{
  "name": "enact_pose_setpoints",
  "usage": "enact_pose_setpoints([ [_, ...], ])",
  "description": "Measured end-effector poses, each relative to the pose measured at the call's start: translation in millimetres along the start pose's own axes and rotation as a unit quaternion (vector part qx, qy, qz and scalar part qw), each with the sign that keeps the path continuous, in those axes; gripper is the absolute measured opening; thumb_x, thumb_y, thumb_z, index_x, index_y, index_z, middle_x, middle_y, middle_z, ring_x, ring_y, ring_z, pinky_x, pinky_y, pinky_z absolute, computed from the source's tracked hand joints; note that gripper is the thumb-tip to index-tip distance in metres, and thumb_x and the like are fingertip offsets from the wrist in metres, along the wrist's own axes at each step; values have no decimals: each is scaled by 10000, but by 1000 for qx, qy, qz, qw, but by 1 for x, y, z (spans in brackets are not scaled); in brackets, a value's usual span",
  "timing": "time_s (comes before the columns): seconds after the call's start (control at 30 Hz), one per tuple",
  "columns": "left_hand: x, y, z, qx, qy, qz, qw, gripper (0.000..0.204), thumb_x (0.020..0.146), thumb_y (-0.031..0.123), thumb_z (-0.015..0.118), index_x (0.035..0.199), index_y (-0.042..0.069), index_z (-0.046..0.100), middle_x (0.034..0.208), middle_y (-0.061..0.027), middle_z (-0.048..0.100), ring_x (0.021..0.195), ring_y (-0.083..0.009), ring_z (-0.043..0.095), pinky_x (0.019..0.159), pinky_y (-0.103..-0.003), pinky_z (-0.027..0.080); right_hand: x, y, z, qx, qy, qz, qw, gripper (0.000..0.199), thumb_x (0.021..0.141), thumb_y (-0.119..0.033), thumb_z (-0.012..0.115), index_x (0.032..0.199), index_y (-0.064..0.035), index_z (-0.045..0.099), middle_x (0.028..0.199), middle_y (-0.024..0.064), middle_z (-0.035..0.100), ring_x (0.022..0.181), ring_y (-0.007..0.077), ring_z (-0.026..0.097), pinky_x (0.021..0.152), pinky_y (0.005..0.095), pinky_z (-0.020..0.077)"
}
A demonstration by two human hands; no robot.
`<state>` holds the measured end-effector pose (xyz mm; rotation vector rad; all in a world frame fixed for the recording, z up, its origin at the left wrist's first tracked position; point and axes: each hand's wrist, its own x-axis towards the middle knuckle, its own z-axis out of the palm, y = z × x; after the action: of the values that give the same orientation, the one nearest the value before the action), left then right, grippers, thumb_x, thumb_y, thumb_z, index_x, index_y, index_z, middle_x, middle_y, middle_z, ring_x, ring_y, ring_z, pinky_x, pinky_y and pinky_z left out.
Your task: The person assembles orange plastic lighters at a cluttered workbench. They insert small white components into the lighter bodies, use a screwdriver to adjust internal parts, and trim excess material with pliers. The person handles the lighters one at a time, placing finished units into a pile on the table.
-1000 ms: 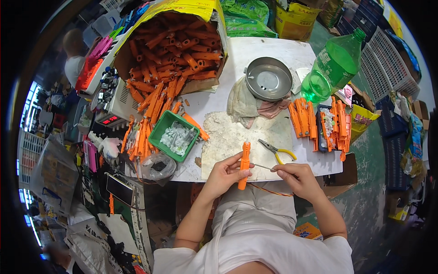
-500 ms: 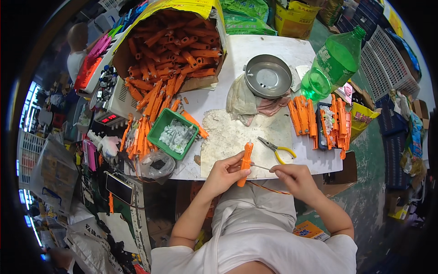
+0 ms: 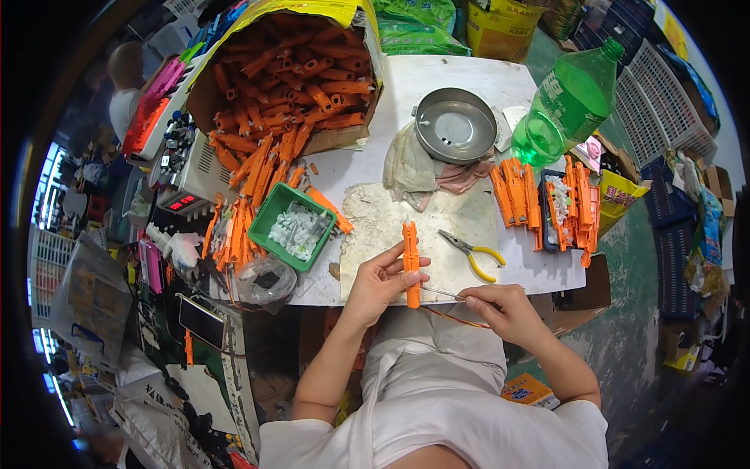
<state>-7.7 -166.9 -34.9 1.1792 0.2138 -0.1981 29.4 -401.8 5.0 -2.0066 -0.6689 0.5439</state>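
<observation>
My left hand (image 3: 378,283) is closed around a long orange plastic housing (image 3: 411,258), held upright over the table's near edge. My right hand (image 3: 505,311) pinches a thin metal tool (image 3: 442,293), whose far end meets the lower right side of the housing; its exact kind is too small to tell. Thin red and yellow wires (image 3: 457,318) trail from below the housing toward my right hand. Just beyond lies a pair of pliers (image 3: 472,255) with yellow handles, on the worn pale board (image 3: 367,234).
A large carton (image 3: 363,141) spills orange housings at far left, near a green bin (image 3: 264,244) of small white parts. A metal bowl (image 3: 489,129) stands on cloths (image 3: 406,176). To the right are a green bottle (image 3: 574,94) and more orange housings (image 3: 512,195) around a dark tray.
The orange housing has come slightly left and up and stands more upright. My right hand has shifted a little left and down, with the metal tool still against the housing.
</observation>
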Motion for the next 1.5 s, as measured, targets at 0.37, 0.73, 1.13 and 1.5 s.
enact_pose_setpoints([
  [0.37, 0, -5, 6, 29, -10, 2, 1000, 582, 855, 54, 646, 1372, -7, 387, 1151, -198, 608, 956, -208, 649, 843, -314, 523, -2, 10, 2, -89, -24, -58, 994, 201, 892, -127, 554, 1039, -17, 636, 734, 110, 629, 609, 251, 613, 567, 311, 474],
  [0.73, 11, 13, 19, 125, -100, -32, 987, 527, 859, 54, 642, 1331, -22, 421, 1115, -167, 632, 951, -190, 647, 820, -285, 507, 28, 38, 10, 118, 251, -95, 956, 301, 855, -147, 620, 1125, -23, 565, 886, 37, 619, 629, 72, 537, 517, 214, 421],
  [1.13, -41, 167, 90, 717, -33, 476, 507, 266, 754, 154, 647, 1006, 73, 626, 957, -97, 651, 911, -286, 620, 770, -399, 517, 33, 56, 7, 462, 265, 46, 845, 287, 924, -247, 593, 1056, 7, 591, 883, 77, 655, 433, 6, 307, 415, 176, 334],
  [1.5, -93, 202, 124, 646, -157, 534, 522, 246, 768, 124, 617, 1008, 81, 584, 949, -101, 631, 889, -277, 618, 764, -396, 522, 34, 42, 19, 462, 261, 48, 846, 279, 921, -250, 598, 1060, -8, 597, 900, 70, 653, 462, 11, 363, 419, 180, 333],
])
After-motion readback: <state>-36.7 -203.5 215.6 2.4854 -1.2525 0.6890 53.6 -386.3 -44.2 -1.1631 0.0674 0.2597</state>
